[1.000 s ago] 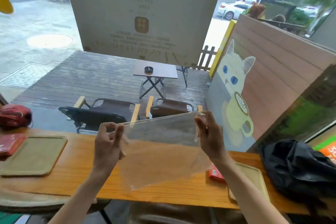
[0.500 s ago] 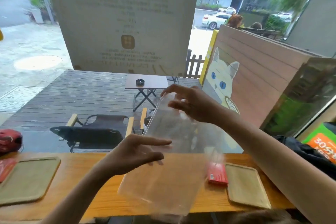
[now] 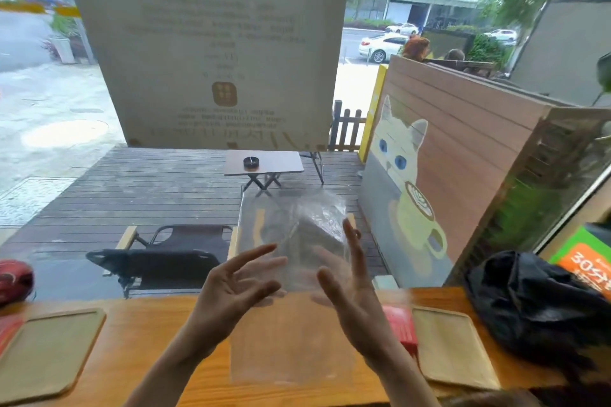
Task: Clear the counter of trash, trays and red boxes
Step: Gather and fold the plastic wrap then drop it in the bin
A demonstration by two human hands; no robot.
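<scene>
Wooden counter (image 3: 158, 334) below; clear plastic bag (image 3: 291, 274) upright, long axis vertical, between left hand (image 3: 231, 294), right hand (image 3: 353, 301), grip apart.

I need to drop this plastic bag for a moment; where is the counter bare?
Bare wood lies between the left tray and the plastic bag. The right end is crowded: red box, right tray, black bag.
</scene>
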